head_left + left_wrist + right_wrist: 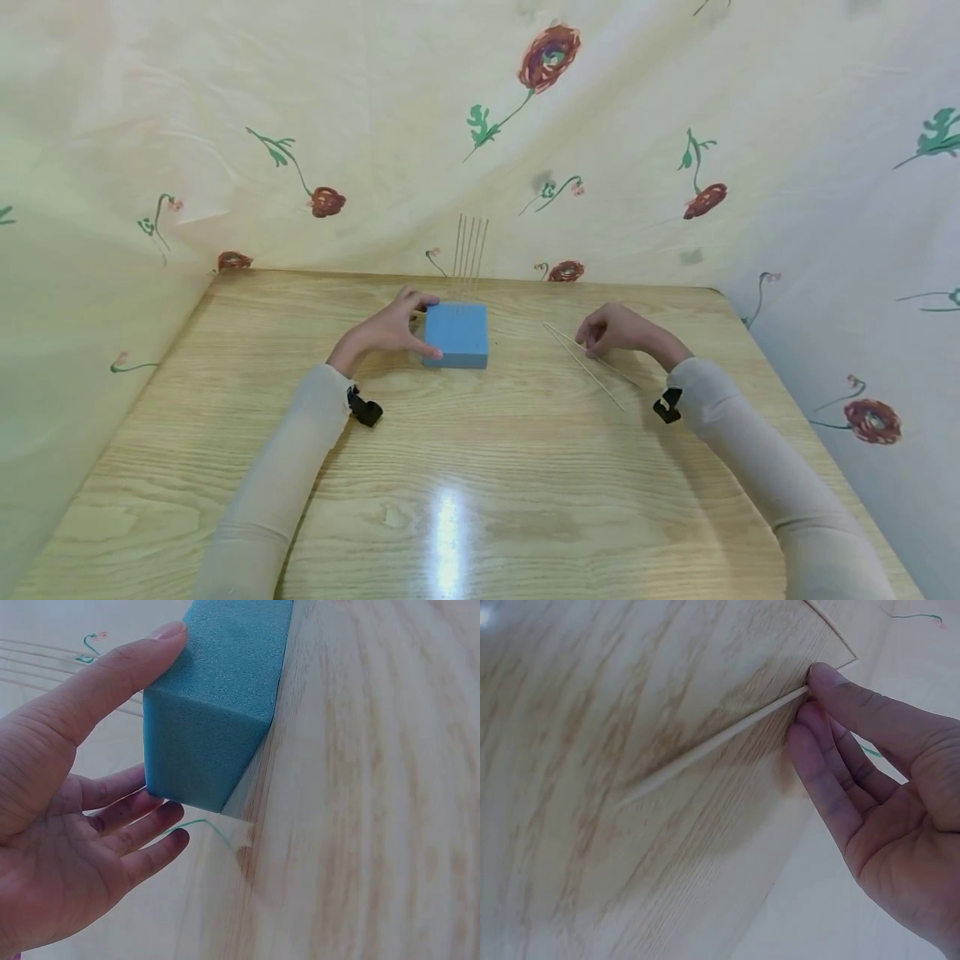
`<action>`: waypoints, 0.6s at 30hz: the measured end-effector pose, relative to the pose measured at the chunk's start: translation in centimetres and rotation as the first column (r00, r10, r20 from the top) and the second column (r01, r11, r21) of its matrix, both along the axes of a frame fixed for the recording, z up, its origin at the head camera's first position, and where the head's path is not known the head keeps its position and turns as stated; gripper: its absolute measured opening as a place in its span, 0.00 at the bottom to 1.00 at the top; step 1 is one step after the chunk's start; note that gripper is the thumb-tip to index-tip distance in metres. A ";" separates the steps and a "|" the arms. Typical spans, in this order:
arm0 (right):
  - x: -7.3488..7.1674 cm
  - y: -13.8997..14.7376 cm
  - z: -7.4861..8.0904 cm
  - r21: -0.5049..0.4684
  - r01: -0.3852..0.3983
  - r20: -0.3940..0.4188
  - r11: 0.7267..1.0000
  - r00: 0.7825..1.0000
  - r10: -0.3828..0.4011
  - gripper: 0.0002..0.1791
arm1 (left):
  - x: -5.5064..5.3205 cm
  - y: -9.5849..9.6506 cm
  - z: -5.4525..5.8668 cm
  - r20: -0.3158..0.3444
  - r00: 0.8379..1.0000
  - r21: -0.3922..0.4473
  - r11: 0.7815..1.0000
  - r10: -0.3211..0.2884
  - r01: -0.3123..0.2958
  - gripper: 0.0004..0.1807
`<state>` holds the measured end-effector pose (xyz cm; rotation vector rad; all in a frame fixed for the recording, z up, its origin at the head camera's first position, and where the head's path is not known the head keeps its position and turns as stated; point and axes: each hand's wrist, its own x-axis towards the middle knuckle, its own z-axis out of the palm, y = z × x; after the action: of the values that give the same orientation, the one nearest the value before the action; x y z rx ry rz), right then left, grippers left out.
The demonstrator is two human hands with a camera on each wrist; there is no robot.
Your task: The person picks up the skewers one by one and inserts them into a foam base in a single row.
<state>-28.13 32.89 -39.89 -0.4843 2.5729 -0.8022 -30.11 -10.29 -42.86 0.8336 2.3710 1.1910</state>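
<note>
A blue foam block (pixel 456 333) sits on the wooden table, with several thin wooden sticks (pixel 468 258) standing upright in a row along its back edge. My left hand (pixel 386 327) holds the block from its left side, thumb at the front and fingers toward the back. Over to the right, my right hand (pixel 618 327) pinches one thin stick (pixel 720 740) between thumb and fingertips, close over the table. A second stick (pixel 588 372) lies slanted on the wood, its far end near that of the pinched one.
The wooden table (pixel 480 450) ends at the back against a cream cloth with a flower print (pixel 405 125), which also hangs on the left and right sides. A bright light reflection shows on the front of the tabletop. Each wrist carries a small black camera mount (pixel 365 408).
</note>
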 end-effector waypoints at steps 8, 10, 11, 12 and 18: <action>0.1 0.0 0.3 -0.007 0.031 0.035 0.999 0.999 -0.031 0.09 | -0.1 0.0 0.0 0.007 1.000 0.007 1.000 0.000 0.000 0.51; 0.0 0.1 0.2 -0.010 0.034 0.041 0.999 0.999 -0.034 0.09 | -0.1 0.0 0.0 0.006 1.000 0.003 1.000 0.002 -0.002 0.51; 0.0 0.1 0.2 -0.012 0.035 0.044 0.999 0.998 -0.035 0.09 | 0.0 0.0 0.0 0.005 1.000 0.004 1.000 0.001 -0.001 0.51; -0.1 0.2 0.1 -0.014 0.038 0.047 0.999 0.998 -0.037 0.09 | 0.0 0.0 0.0 0.005 1.000 0.004 1.000 0.001 -0.001 0.51; -0.2 0.4 0.0 -0.027 0.041 0.066 0.999 0.997 -0.039 0.08 | 0.0 0.0 0.0 -0.004 1.000 0.000 1.000 -0.001 0.001 0.51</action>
<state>-28.36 33.28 -39.94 -0.4094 2.5210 -0.8548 -30.15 -10.29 -42.87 0.8374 2.3733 1.1907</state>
